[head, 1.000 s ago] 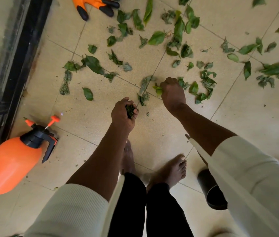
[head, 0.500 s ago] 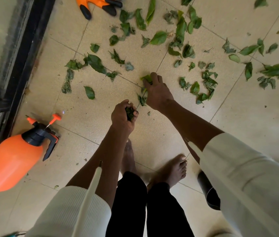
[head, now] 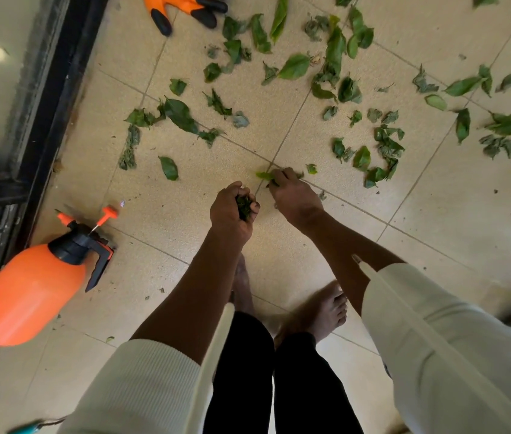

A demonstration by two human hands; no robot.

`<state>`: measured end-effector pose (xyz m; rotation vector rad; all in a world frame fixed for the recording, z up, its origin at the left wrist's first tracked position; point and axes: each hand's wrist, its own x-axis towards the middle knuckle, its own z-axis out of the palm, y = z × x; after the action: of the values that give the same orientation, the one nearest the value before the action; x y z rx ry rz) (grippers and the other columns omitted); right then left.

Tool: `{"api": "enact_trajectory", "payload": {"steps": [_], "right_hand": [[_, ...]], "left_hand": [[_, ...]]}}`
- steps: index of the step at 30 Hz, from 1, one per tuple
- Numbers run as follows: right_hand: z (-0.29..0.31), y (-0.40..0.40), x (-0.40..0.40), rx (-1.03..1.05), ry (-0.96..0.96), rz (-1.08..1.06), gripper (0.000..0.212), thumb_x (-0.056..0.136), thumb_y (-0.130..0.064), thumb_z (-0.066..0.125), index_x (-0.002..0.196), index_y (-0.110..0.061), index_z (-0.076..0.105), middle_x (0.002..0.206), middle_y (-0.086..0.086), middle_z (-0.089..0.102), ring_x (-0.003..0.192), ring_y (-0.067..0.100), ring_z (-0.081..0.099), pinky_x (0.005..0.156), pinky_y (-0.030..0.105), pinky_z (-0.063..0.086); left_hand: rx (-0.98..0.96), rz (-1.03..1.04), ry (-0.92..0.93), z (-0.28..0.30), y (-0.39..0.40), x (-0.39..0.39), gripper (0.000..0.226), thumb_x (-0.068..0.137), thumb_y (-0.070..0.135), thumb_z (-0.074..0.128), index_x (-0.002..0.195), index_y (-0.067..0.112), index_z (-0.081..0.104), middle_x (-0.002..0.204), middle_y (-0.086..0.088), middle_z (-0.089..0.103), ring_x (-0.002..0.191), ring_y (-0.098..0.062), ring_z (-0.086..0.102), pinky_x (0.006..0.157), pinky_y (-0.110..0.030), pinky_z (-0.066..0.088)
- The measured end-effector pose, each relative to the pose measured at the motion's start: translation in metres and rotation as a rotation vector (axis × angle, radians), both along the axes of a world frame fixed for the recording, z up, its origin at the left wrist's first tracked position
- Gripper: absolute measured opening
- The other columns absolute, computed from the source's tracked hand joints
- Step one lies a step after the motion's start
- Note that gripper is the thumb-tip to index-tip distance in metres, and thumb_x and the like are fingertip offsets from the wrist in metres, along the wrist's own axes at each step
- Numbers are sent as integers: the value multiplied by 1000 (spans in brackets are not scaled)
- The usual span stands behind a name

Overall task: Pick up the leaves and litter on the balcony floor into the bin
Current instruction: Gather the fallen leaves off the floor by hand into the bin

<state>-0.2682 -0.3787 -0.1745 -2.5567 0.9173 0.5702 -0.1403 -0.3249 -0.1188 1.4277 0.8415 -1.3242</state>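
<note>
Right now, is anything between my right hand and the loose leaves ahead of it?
Nothing visible. The right hand already pinches leaves on the floor, and only bare tile separates it from the nearest leaf cluster.

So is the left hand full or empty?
Full: the left hand grips a wad of leaves, dark green showing between its curled fingers.

hands (head: 232, 211) – 2 | sprayer (head: 25, 292) – 1 | glove (head: 182, 7) – 1 | leaves (head: 182, 115) – dozens

Legible text, labels, brands, numbers, signs: none. Orange spray bottle (head: 25, 292) at 8 o'clock bears no readable marking.
</note>
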Motion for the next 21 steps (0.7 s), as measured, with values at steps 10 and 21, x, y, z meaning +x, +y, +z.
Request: {"api": "enact_trajectory", "payload": {"steps": [10, 21], "right_hand": [[21, -3, -7, 126, -288, -407, 39, 88, 9, 46, 124, 1, 58, 108, 23, 63, 101, 38, 57, 74, 41, 50], [-2, -28, -54, 39, -5, -309, 44, 95, 2, 46, 138, 0, 46, 131, 20, 45, 119, 34, 46, 89, 46, 53]], "left_hand": [[7, -22, 7, 4, 2, -11, 26, 91, -4, 45, 112, 9, 54, 77, -7, 52, 60, -15, 50, 43, -19, 40], [-7, -30, 26, 3, 6, -25, 23, 91, -5, 46, 103, 11, 57, 76, -6, 52, 61, -15, 50, 44, -19, 41]]}}
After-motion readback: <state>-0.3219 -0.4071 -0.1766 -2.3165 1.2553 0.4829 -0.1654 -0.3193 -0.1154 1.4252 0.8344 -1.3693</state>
